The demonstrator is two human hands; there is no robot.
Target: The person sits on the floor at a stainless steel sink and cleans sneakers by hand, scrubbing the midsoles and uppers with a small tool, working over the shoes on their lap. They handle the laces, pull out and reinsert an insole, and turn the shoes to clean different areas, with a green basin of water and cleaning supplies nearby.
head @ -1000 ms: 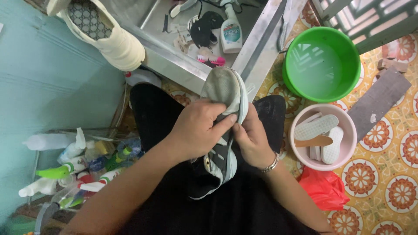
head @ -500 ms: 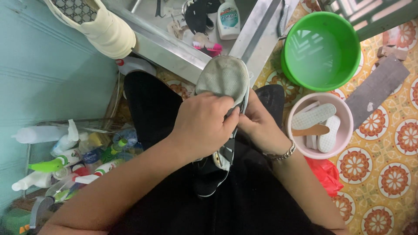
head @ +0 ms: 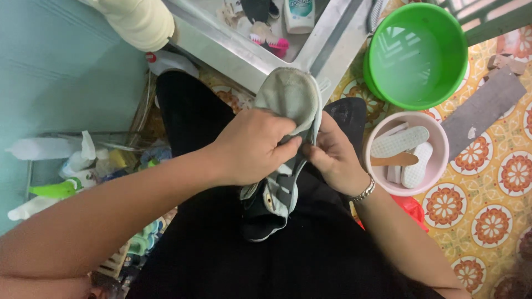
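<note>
Gripping a grey shoe (head: 280, 166) over the lap, both hands (head: 252, 147) (head: 332, 155) are closed on it. A white bottle (head: 300, 12) with a teal label stands in the metal tray (head: 233, 52) above.

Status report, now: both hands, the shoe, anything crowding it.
Left hand and right hand both gripping the grey shoe over the lap. Toe points at the metal tray. Green basin, pink bowl alongside, apart.

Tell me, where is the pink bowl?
In the head view the pink bowl sits on the patterned floor to the person's right, just below the green basin and beside the right hand. It holds pale insoles.
</note>
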